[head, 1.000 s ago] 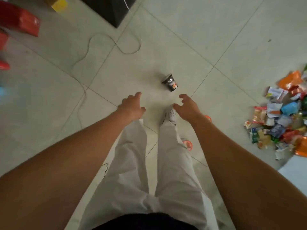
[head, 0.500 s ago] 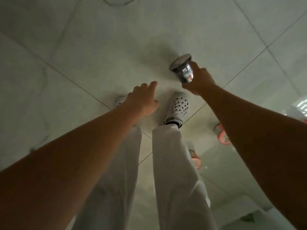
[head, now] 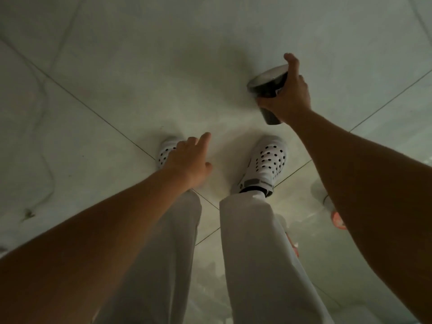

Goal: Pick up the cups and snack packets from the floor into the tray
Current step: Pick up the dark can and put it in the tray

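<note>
A dark cup (head: pixel 267 86) with a pale lid is gripped by my right hand (head: pixel 288 95), whose fingers curl round its side while the thumb sticks up past the lid. The cup is tilted and held above the tiled floor at the upper right. My left hand (head: pixel 189 160) hangs over my left shoe, empty, with its index finger stretched forward and the other fingers loosely curled. The tray and the snack packets are out of sight.
My two white perforated shoes (head: pixel 266 164) stand on the pale tiled floor (head: pixel 140 66). Two orange-rimmed round objects (head: pixel 337 219) lie on the floor behind my right arm and leg. A thin cable (head: pixel 44 160) trails along the left.
My right hand took hold of the cup on the floor and has lifted it. The view has dropped closer to the floor, and the packet pile at the right has left the frame.
</note>
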